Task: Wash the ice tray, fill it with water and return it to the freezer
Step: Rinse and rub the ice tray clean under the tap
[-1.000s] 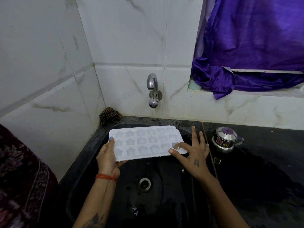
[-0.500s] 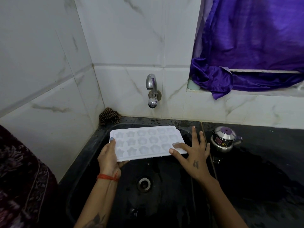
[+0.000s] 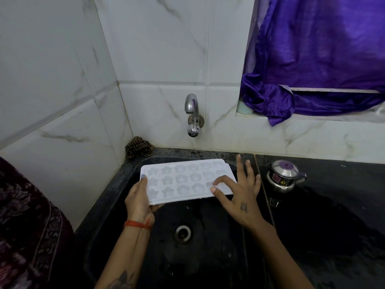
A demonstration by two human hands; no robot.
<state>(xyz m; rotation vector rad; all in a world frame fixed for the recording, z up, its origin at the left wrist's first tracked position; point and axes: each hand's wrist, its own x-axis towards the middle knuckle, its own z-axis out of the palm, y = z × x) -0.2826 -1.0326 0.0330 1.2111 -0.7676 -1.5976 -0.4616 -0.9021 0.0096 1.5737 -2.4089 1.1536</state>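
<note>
While my left hand [image 3: 139, 197] grips the ice tray [image 3: 187, 180] by its nine o'clock edge over the sink [image 3: 108, 205], my right hand [image 3: 239, 192] rubs it with spread fingers. No water runs from the tap [image 3: 192, 115] at twelve o'clock; filling and freezing remain, I judge.

Two bare forearms, no sleeves in sight. Left hand [image 3: 139, 198]: painted thumbnail, greyish-blue by the look of it, though the dim light makes the shade hard to judge. Thin orange-red thread bracelet [image 3: 137, 224] tied round the left wrist, a loose end sticking up from the knot. Dark tattoo [image 3: 123, 281] low on the left forearm, partly cut off by the bottom edge, so the pattern stays unclear. Right hand [image 3: 239, 197]: small dark tattoo mark [image 3: 243, 207] on the back, short plain nails, pale at the tips. No rings or watch visible.
</note>
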